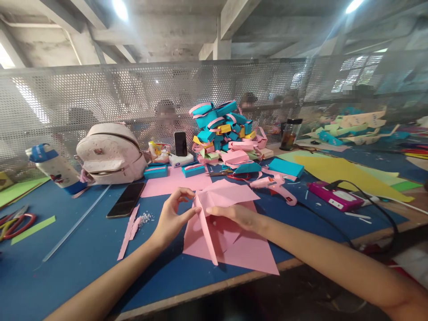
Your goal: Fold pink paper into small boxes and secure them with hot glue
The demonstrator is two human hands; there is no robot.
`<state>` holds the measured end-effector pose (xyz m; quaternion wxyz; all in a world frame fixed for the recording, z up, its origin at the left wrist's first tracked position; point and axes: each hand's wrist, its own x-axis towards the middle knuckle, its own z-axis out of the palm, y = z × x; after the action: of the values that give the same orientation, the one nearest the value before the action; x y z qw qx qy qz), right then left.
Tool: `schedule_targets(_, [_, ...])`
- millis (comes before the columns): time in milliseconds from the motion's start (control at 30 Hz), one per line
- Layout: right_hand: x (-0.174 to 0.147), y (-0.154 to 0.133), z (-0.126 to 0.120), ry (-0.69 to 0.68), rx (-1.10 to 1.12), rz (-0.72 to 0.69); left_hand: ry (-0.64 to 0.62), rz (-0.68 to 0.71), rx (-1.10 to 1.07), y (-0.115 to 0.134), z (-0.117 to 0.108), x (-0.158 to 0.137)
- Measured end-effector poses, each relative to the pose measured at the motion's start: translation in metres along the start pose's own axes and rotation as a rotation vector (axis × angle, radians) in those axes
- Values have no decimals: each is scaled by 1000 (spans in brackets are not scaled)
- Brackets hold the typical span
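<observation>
A folded sheet of pink paper (205,236) stands partly upright between my hands, over a flat pink sheet (257,261) at the table's front edge. My left hand (175,216) pinches the folded paper's upper left edge between thumb and fingers. From the right, my right hand (234,216) reaches inside the fold, its fingertips pressed to the paper near my left thumb. Part of the right fingers is hidden by the paper. Just beyond lies a pink glue gun (274,187). Torn pink strips (129,232) rest left of my left hand.
A heap of blue, pink and yellow paper boxes (224,133) rises at the back before a perforated metal screen (133,84). Leftward are a phone (126,200), a clear ruler (78,223), a backpack (109,154) and scissors (20,225). A purple power strip (334,196) with a black cable lies right.
</observation>
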<state>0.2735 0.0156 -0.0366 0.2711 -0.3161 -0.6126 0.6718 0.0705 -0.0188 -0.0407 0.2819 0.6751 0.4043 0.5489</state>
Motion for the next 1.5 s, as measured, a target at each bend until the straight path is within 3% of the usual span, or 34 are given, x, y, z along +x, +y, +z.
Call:
schedule_targets(333, [2, 0, 0, -43, 67, -18, -91, -29, -137, -2, 0, 2])
schedule_targets(700, [3, 0, -1, -75, -37, -53, -122, -23, -143, -1, 1, 1])
schedule_targets(1500, [1, 2, -4, -68, -170, -119, -104, -18, -165, -3, 3, -1])
